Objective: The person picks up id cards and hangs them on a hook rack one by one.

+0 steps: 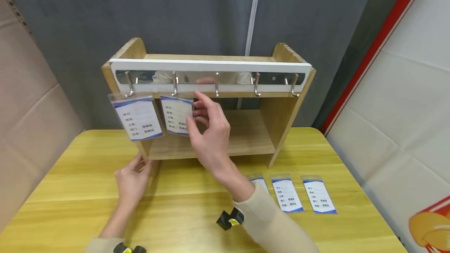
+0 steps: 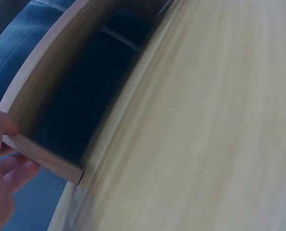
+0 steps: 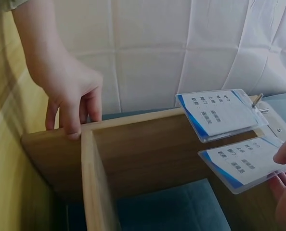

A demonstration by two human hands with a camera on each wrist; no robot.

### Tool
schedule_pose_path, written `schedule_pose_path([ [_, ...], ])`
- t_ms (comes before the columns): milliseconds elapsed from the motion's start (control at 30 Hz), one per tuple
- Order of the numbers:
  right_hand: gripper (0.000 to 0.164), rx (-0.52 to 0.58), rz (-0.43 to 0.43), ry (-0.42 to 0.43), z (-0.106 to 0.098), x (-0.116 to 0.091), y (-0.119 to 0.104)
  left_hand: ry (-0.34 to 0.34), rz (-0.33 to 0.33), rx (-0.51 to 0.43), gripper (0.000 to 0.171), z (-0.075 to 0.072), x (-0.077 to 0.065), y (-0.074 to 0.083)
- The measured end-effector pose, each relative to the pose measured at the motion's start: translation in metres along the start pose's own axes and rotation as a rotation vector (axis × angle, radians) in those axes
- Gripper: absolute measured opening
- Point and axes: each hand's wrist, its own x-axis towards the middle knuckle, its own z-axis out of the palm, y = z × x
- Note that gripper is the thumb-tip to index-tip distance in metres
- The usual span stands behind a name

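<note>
Five cards in clear plastic sleeves, counted: two at the rack, three on the surface (image 1: 175, 218). The first card (image 1: 138, 118) hangs from the leftmost hook (image 1: 129, 85). The second card (image 1: 175, 114) is at the next hook (image 1: 174, 85), its top edge against the hook's tip; whether the slot is fully over the metal cannot be told. Three loose cards (image 1: 287, 195) lie in a row in front of the rack's right side, one of them partly covered by the right sleeve (image 1: 265, 214).

Other counts: one wooden rack (image 1: 246, 139), five metal hooks on its front, two hands.

Right hand (image 1: 212, 139): thumb in front and fingers behind, apparently pinching the second card at its right edge. Left hand (image 1: 131, 182): thumb and fingers clamped on the lower end of the rack's left side panel, seen clearly in the left wrist view.

Handling, judged: each card should be very light, the sleeve thin, springy and rather slick, stiff enough to hold flat but liable to swing or twist from one edge. Not fragile, though the slot end could bend if forced. Best hold: a light thumb-and-finger pinch on the side edges near the top, leaving the slot uncovered. The rack looks rigid and far heavier; its side panel gives a firm grip.
</note>
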Motion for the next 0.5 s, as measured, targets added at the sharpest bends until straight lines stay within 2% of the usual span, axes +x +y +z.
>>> schedule_pose_path([
  [500, 0.052, 0.058, -0.025, -0.049, -0.027, -0.023, 0.016, -0.009, -0.029, 0.028, 0.042, -0.002, -0.001, 0.001],
])
